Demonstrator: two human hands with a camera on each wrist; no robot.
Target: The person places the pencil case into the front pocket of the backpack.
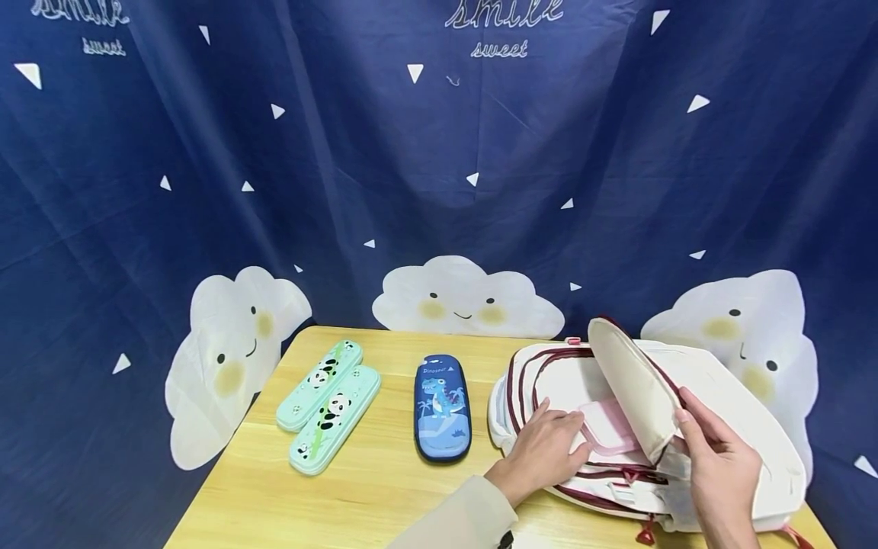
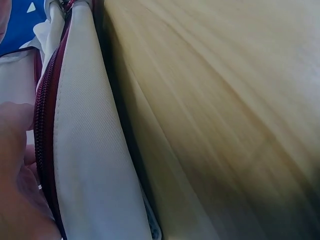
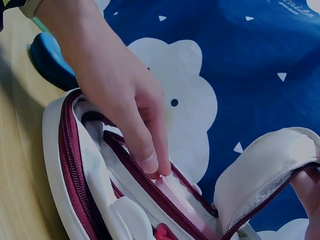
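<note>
A white backpack (image 1: 737, 427) with dark red zips lies on the table, its front pocket unzipped. My right hand (image 1: 727, 465) pinches the edge of the raised pocket flap (image 1: 634, 389) and holds it up. A pale pink case (image 1: 609, 427) lies inside the pocket, partly hidden by the flap. My left hand (image 1: 545, 450) reaches into the pocket, its fingertips at the near left edge of the pink case. From the right wrist view, the left hand (image 3: 125, 105) points down to the pink case (image 3: 180, 202) between the zips (image 3: 150, 182). In the left wrist view the fingers are mostly behind the bag's side (image 2: 90, 130).
A dark blue dinosaur pencil case (image 1: 442, 412) lies left of the backpack. Farther left, two mint green panda pencil cases (image 1: 322, 385) (image 1: 336, 419) lie side by side. All rest on a wooden table (image 1: 274, 496) before a blue curtain (image 1: 425, 168) with smiling clouds.
</note>
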